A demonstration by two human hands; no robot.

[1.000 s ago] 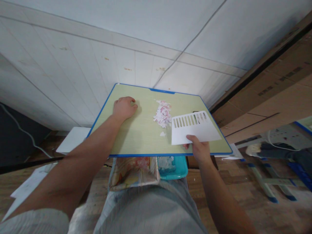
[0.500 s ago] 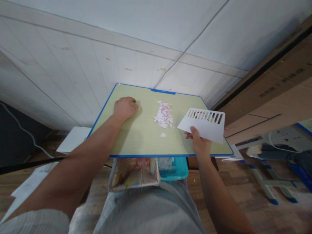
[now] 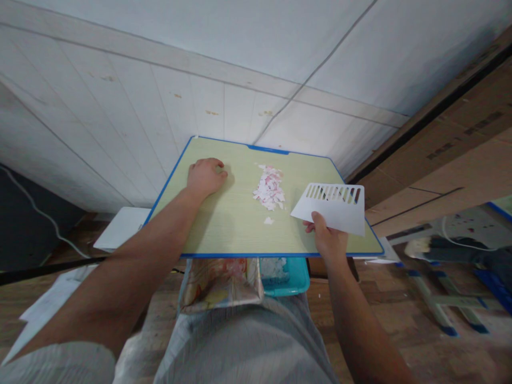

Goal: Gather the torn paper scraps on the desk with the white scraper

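Note:
My left hand (image 3: pixel 206 177) rests on the left part of a pale yellow-green tabletop (image 3: pixel 236 229) with a blue edge. Its fingers are loosely bent, with a gap between thumb and forefinger, and nothing shows in it. Over the table's right side, my right hand (image 3: pixel 330 238) grips a thin white card (image 3: pixel 332 213) with a row of slanted slots, thumb on top and fingers beneath. The card is tilted, its pointed left corner near a heap of torn pink and white paper scraps (image 3: pixel 269 188). One loose scrap (image 3: pixel 269 221) lies just below the heap.
Below the front edge are a patterned fabric bag (image 3: pixel 220 298) and a turquoise basin (image 3: pixel 296 285) holding pale scraps. A panelled wall (image 3: pixel 192 106) stands behind the table. Stacked cardboard (image 3: pixel 448 154) is at the right, and a white box (image 3: pixel 122 229) sits low at the left.
The slotted card in my right hand has tipped a little, its slotted far edge now slightly lower and farther left. My left hand and the scraps look the same.

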